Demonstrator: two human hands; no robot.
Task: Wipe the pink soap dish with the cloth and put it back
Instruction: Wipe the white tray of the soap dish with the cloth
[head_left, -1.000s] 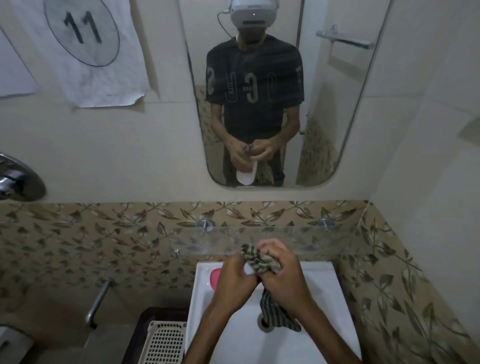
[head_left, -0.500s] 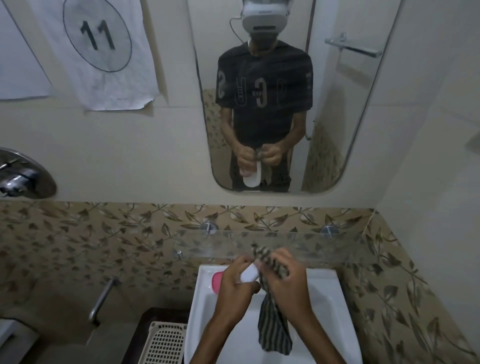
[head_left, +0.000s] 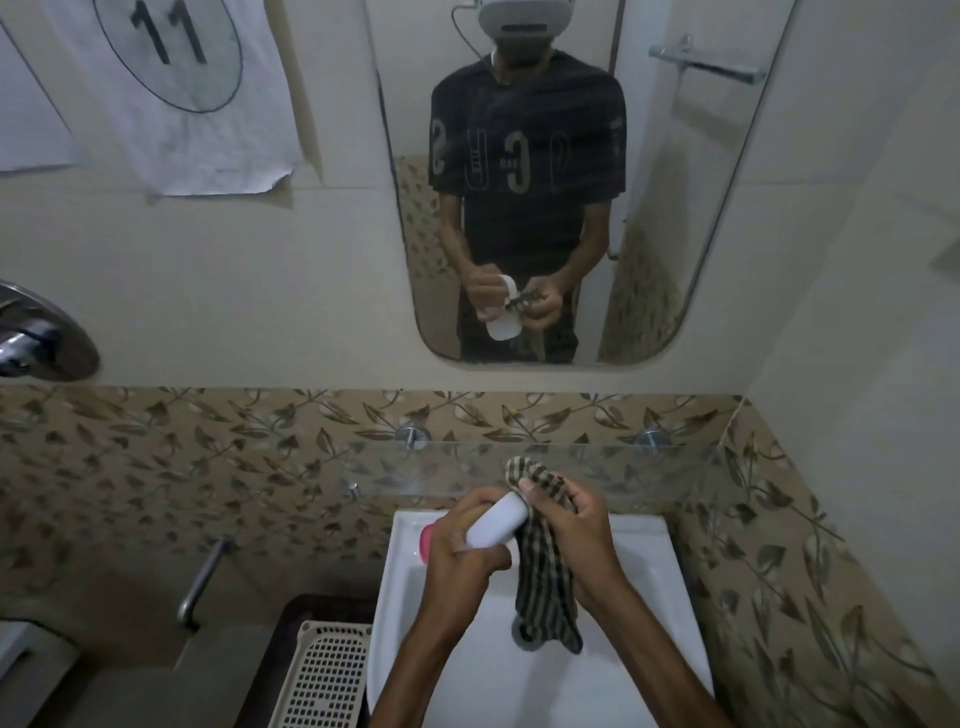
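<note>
Below the wall mirror (head_left: 545, 208) and glass shelf (head_left: 649, 467), over the white washbasin (head_left: 623, 675), we work with both hands. Our left hand (head_left: 462, 545) curls its fingers tight around the pink soap dish (head_left: 493, 527), whose pale underside faces up and tilts toward the shelf. Our right hand (head_left: 576, 525) pinches the striped cloth (head_left: 545, 587) against the dish's upper end, thumb on top; the rest of the cloth hangs down over the drain (head_left: 522, 631). Both forearms reach forward from below.

walls: cream tile over leaf-patterned tile band (head_left: 208, 457) | mirror (head_left: 571, 208) above white sink (head_left: 623, 691) | light: dim
</note>
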